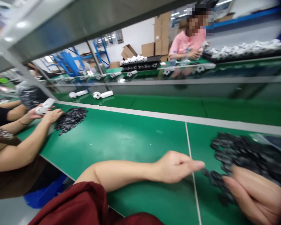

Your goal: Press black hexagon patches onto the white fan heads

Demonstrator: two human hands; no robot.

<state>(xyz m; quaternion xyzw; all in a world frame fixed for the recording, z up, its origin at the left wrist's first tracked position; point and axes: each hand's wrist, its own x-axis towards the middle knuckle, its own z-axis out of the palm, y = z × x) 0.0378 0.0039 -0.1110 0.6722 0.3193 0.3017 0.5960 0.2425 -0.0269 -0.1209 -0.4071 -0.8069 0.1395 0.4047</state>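
My left hand (178, 167) reaches across the green work surface, its fingers curled and the thumb and forefinger pressed together. Whatever lies between those fingertips is hidden; a small dark disc sits just beyond them. My right hand (257, 193) is at the near side of a pile of small black discs (243, 153), with fingers drawn together on several of them. A short trail of black discs (216, 178) runs between the two hands. Motion blur softens the right hand and the discs around it.
A clear plastic bag (271, 142) lies by the pile. To the left, a person's hands (52, 115) work beside another black heap (72, 118), with a white part (45, 106). Football-patterned parts (103, 94) lie on the green strip beyond a pale rail (145, 113). Opposite sits another person (188, 43).
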